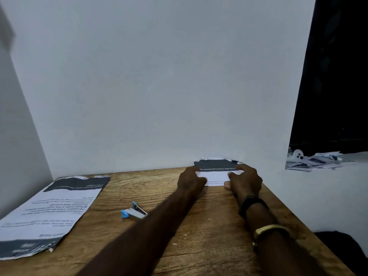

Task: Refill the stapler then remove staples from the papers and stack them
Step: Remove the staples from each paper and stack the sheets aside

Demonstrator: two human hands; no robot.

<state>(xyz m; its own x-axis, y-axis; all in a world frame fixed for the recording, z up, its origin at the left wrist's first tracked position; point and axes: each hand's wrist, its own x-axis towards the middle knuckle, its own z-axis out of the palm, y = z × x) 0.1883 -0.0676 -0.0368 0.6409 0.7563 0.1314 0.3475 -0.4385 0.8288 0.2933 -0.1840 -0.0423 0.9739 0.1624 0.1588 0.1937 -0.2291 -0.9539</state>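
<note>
Both arms are stretched to the far edge of the table (201, 248), right up against the wall (159, 86). My left hand (191, 181) and right hand (246, 183) sit on either side of a small sheet (217, 176), white with a dark band along its far edge, lying flat between them.

Right hand: fingers are on top of the sheet and the thumb is at its near edge, so it reads as a pinch grip. Left hand: fingertips touch the sheet's left edge, but the back of the hand hides them, so I cannot tell if it's pinching or just pressing.

The stapler (133, 212) (blue, looks hinged open, can't see staples) lies well left of and nearer to me than my left hand, touched by neither. The stack (49, 212) of printed papers lies further left still, near the table's corner.

Step, as I judge it: the paper part of the task, picking this sheet up, either to pull its staple or to carry it to the stack. I can't see a staple from here.

Next move calls for lifting the sheet cleanly off the wall edge without tearing it (the far edge already looks ragged), then bringing it closer and leftward toward the stack.

Off to the right of my right hand, past the table, loose papers (314, 162) lie on a white surface.
</note>
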